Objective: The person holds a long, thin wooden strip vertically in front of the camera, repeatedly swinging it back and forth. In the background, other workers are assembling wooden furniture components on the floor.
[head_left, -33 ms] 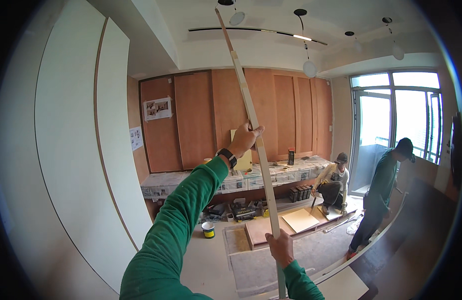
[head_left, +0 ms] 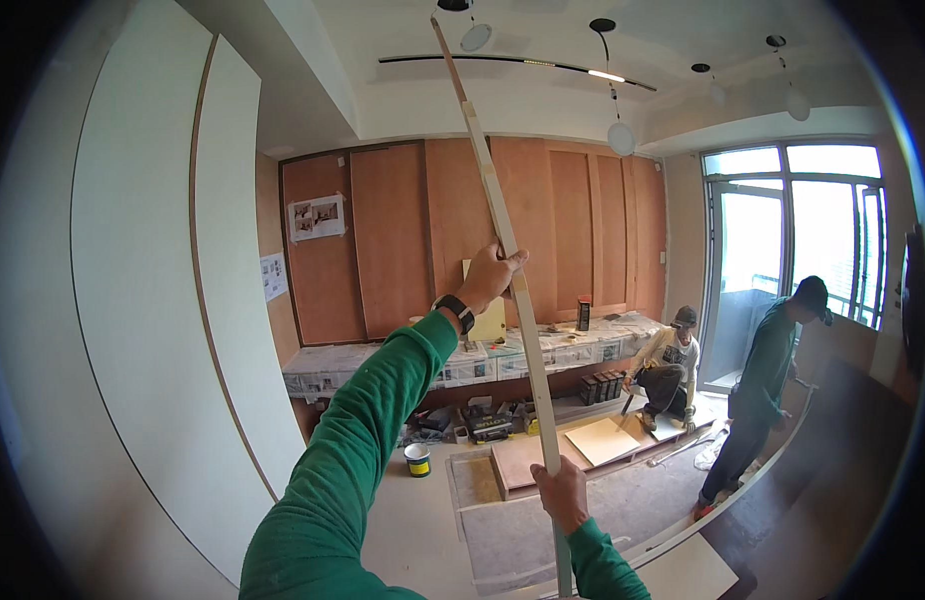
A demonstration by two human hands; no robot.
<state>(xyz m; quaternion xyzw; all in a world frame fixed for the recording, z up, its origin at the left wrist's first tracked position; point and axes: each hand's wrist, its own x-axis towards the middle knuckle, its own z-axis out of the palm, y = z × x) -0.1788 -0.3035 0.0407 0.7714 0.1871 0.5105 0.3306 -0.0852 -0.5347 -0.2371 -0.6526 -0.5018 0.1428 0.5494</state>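
Note:
A long, narrow, pale wooden strip [head_left: 536, 375] rises at a slant in front of me, its thinner, browner top end reaching toward the ceiling. My left hand [head_left: 491, 278], with a dark watch on the wrist, is closed round the strip at mid-height. Lower down, my right hand [head_left: 563, 495] grips the same strip near the bottom of the view. Both arms wear green sleeves. The strip's lower end runs out of view.
Tall white panels [head_left: 143, 250] stand at left. Hanging lights [head_left: 621, 138] dangle from the ceiling. Beyond are a covered bench [head_left: 328, 360], a paint can [head_left: 417, 460] and a low wooden platform [head_left: 518, 460]. One person [head_left: 673, 365] crouches there; another [head_left: 768, 375] stands by a long curved strip [head_left: 758, 475].

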